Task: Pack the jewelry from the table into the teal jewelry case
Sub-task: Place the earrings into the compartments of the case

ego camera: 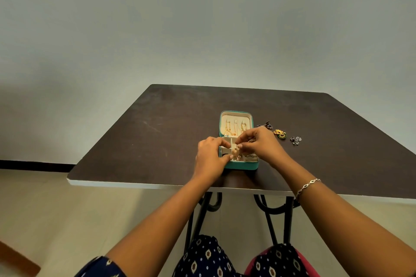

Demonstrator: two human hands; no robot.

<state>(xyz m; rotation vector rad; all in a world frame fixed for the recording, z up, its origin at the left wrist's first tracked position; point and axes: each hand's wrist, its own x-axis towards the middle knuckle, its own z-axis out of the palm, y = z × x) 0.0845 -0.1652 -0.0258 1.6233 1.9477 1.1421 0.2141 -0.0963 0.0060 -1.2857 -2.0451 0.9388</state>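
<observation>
The teal jewelry case (245,165) lies open on the dark table (157,132), its cream lid (235,117) holding several gold chains. Over the case's front compartments, my left hand (210,156) and my right hand (261,144) both pinch a small gold earring (235,152) between their fingertips. Loose pieces lie on the table to the right of the case: a dark flower earring (267,125), a gold and green earring pair (280,134) and a silver flower earring (296,140).
The table's white front edge (139,185) runs just below my wrists, with black metal legs (269,213) under it. A silver bracelet (307,185) sits on my right wrist. A plain grey wall rises behind the table.
</observation>
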